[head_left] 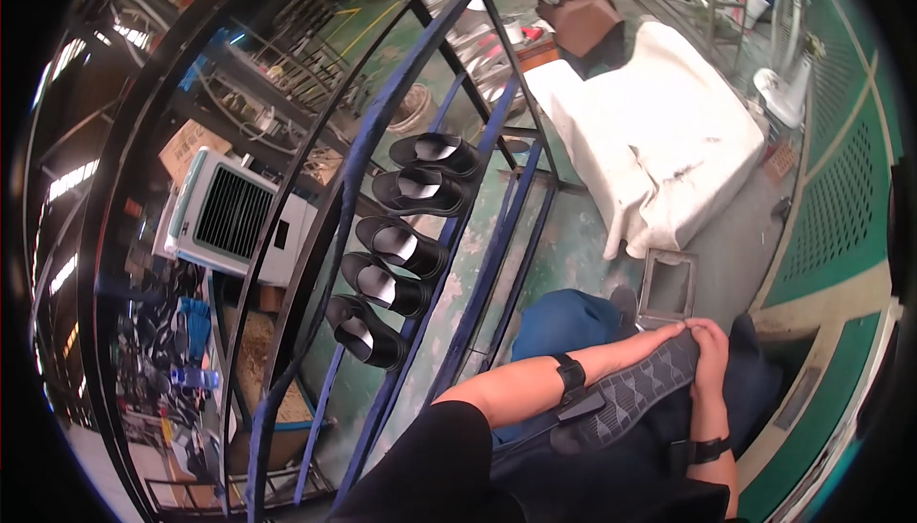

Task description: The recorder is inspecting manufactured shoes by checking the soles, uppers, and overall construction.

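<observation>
A dark grey shoe (pixel 642 387) lies over my lap with its patterned sole facing up; its upper is hidden beneath. My left hand (pixel 661 336) grips the far end of it, my forearm running along its left edge. From the right, my right hand (pixel 709 349) is wrapped round the same end, with the fingertips of both hands nearly meeting. Black straps circle both my wrists. A small black device (pixel 581 408) with a cable sits against the shoe near my left wrist.
To the left, a blue-and-black metal rack (pixel 377 122) carries several black slip-on shoes (pixel 401 246). A square metal frame (pixel 669 284) stands just beyond my hands. Farther off are a cloth-covered block (pixel 659 131), a white fan (pixel 783 64) and a gloved co-worker (pixel 578 2). Green perforated panels (pixel 841 189) line the right.
</observation>
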Demonstrator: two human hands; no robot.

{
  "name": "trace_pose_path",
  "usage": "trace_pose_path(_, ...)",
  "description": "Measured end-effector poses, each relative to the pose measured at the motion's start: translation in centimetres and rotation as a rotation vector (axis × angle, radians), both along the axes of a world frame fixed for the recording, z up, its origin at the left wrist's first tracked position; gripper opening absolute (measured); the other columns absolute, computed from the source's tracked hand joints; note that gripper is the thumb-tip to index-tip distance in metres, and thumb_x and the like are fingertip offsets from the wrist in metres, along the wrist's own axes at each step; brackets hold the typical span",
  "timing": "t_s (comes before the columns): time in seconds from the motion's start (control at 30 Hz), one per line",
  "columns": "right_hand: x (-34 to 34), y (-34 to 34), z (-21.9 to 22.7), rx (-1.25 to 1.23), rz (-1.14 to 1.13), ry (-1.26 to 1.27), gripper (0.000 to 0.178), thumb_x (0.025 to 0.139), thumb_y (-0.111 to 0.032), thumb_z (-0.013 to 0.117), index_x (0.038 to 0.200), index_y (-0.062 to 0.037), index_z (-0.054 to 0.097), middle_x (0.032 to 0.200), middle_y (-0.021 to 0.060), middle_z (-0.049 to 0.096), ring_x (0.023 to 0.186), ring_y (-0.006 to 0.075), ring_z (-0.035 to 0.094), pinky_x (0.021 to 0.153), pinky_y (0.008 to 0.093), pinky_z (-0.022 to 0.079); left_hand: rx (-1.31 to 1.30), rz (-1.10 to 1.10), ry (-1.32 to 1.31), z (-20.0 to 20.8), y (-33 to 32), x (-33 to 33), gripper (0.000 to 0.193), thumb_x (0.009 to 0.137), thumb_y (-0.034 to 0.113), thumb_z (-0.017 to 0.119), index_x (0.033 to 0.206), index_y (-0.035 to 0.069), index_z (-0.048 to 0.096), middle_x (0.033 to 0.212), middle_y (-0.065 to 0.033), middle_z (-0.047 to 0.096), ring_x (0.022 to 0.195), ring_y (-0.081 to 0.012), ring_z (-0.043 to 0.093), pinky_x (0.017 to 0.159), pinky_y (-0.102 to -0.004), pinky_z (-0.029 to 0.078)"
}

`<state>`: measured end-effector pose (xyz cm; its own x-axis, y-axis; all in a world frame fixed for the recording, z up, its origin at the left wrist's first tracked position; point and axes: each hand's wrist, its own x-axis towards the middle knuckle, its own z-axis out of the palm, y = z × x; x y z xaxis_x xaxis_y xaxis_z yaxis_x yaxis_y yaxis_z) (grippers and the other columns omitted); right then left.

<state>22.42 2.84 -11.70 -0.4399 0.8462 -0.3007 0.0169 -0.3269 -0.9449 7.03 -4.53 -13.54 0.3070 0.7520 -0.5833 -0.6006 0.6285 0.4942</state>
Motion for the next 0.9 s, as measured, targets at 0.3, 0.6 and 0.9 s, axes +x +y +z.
trace_pose_path(0.3,-0.4,-3.1,2.5,-0.207,-0.075,0.170,0.021,0.090,-0.010,0.054,0.099,0.0021,0.069,0.094,0.0052,0.068,0.088,0.0129,0.062,0.083,0.0237,0.046,0.024,-0.022,0.025,0.4,-2.2,-0.7,0.056,0.100,0.055,0.052,0.131,0.009,0.060,0.114,-0.0031,0.067,0.096,-0.0111,0.065,0.082,-0.0248,0.053)
trace_pose_path(0.6,-0.7,-0.1,0.9,-0.124,-0.049,0.120,0.022,0.091,-0.010,0.053,0.101,0.0026,0.068,0.092,0.0064,0.068,0.085,0.0130,0.063,0.080,0.0239,0.049,-0.026,0.000,0.039,-0.4,-0.2,-0.3,0.057,0.100,0.057,0.051,0.128,0.008,0.062,0.109,-0.0032,0.069,0.091,-0.0103,0.066,0.077,-0.0233,0.054)
trace_pose_path(0.9,-1.4,1.9,1.2,-0.193,0.082,0.144,0.026,0.090,-0.015,0.055,0.103,0.0022,0.069,0.094,0.0072,0.067,0.088,0.0154,0.063,0.083,0.0261,0.049,-0.010,0.233,-0.048,-2.7,-0.1,1.4,0.061,0.100,0.058,0.050,0.137,0.009,0.055,0.116,-0.0047,0.065,0.100,-0.0120,0.063,0.084,-0.0245,0.051)
